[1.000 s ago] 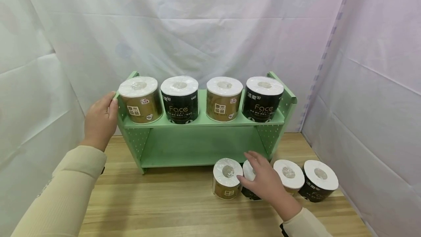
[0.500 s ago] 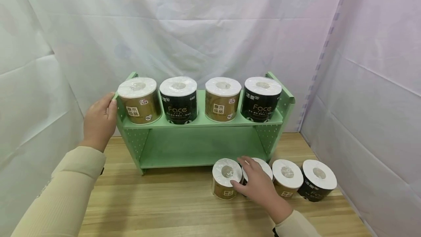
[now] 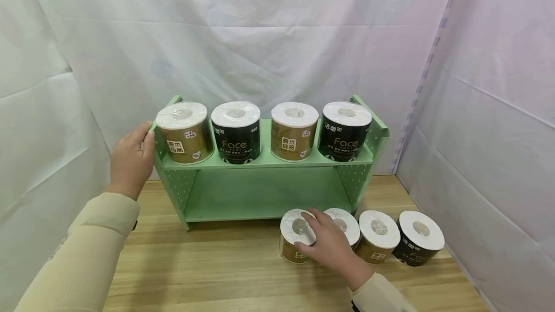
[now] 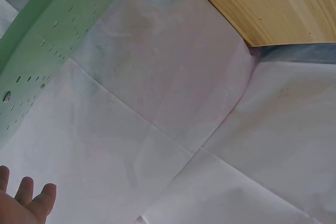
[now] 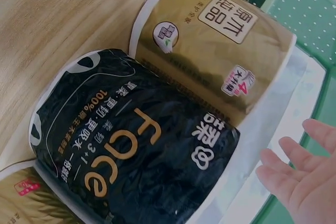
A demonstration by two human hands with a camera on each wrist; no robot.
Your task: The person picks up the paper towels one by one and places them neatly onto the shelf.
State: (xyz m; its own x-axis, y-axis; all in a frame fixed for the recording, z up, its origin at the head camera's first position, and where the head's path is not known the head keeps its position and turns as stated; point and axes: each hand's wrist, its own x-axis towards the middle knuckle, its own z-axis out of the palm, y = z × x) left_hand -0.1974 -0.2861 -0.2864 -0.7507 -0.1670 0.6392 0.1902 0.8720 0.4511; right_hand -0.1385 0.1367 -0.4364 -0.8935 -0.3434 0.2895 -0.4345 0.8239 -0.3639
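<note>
My left hand [image 3: 131, 159] rests at the upper left edge of a green two-tier shelf [image 3: 269, 191], fingertips at its side panel. In the left wrist view, a few straight left fingers [image 4: 42, 201] show beside the perforated panel [image 4: 47, 40]. My right hand [image 3: 327, 242] hovers with spread fingers over the leftmost gold-wrapped toilet roll [image 3: 289, 249] of a row on the table, thumb and fingertips overlapping its white top. Behind that hand stands a black-wrapped toilet roll [image 5: 136, 145], partly hidden in the head view. The right wrist view shows the right fingers [image 5: 278, 163] relaxed, near the roll tops.
Another gold roll [image 3: 372, 252] and black roll [image 3: 415, 249] continue the row rightward. On the upper tier stand several rolls, gold [image 3: 184, 141] and black [image 3: 236, 141] alternating. White cloth [image 3: 277, 52] hangs behind and along both sides. The table [image 3: 208, 273] is pale wood.
My right hand has moved left, from over the black roll to over the leftmost gold roll, uncovering more of the black roll's top. The left hand has stayed at the shelf's edge.
</note>
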